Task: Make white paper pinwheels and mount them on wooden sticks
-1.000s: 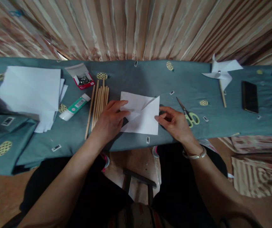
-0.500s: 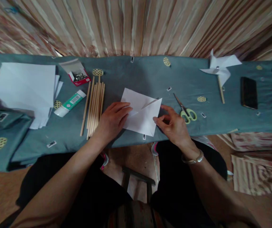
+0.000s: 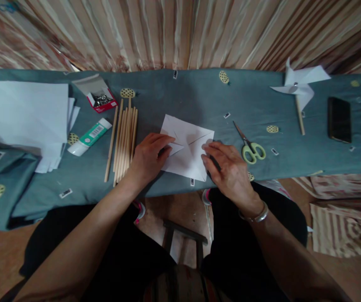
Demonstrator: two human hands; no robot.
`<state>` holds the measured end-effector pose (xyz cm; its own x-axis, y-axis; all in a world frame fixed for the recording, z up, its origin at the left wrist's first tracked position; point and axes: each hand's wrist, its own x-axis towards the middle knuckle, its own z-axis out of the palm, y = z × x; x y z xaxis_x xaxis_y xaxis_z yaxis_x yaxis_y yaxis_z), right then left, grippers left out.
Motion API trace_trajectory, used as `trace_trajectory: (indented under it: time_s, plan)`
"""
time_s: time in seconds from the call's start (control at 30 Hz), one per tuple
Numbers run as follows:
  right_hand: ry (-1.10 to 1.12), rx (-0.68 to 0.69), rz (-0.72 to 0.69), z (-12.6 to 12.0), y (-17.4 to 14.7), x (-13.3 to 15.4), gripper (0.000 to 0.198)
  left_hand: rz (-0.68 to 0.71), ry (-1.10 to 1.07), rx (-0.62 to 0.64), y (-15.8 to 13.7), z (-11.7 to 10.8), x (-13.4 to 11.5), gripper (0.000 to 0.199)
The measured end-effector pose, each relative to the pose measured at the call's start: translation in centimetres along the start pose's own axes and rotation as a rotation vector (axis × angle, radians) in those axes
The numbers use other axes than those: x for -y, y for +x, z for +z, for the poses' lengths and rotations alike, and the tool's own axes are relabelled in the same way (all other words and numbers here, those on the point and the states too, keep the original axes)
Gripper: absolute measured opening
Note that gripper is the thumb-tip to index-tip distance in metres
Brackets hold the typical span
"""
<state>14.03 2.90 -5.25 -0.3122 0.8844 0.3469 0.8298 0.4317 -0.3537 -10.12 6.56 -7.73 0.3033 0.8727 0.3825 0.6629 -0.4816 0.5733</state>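
Behind the table (image 3: 259,109), a striped curtain (image 3: 155,33) hangs in folds across the whole width. Over the table is spread a grey-green cloth (image 3: 183,96) with pineapple prints. At the left end lies a pile of white paper (image 3: 31,109). In the middle, near the front edge, lies the white sheet (image 3: 192,158). It looks about square, so I cannot name a long axis; it is turned a little, and its far edge slopes nearer toward the right. A cut runs from its far right corner toward the centre, and at its left side a flap (image 3: 176,148) points its tip to the right.

The left hand (image 3: 147,157) has thumb and fingertips close around this flap — whether they pinch it, I cannot tell. The right hand (image 3: 231,170) touches the sheet at its right edge, thumb and fingers a little apart.

Well to the right lies a paper pinwheel (image 3: 296,85). Just beside the left hand are wooden sticks (image 3: 125,140), and to their left a tube (image 3: 90,137), lying obliquely. Near the right hand are scissors (image 3: 247,144) — blades pointing away. A dark phone (image 3: 339,119) is near the pinwheel. Behind the tube stands an open box (image 3: 107,106), with small metal pieces (image 3: 101,100) inside.
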Motion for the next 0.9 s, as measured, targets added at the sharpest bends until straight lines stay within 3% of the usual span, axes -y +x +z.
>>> trace_trajectory:
  time_s: [0.7, 0.9]
  plan:
    - [0.051, 0.043, -0.008, 0.24, -0.05, 0.48, 0.027, 0.039, -0.007, -0.016, 0.07, 0.51, -0.03, 0.019]
    - [0.065, 0.062, -0.015, 0.6, 0.12, 1.02, 0.037, 0.031, -0.014, -0.011, 0.14, 0.48, -0.05, 0.02]
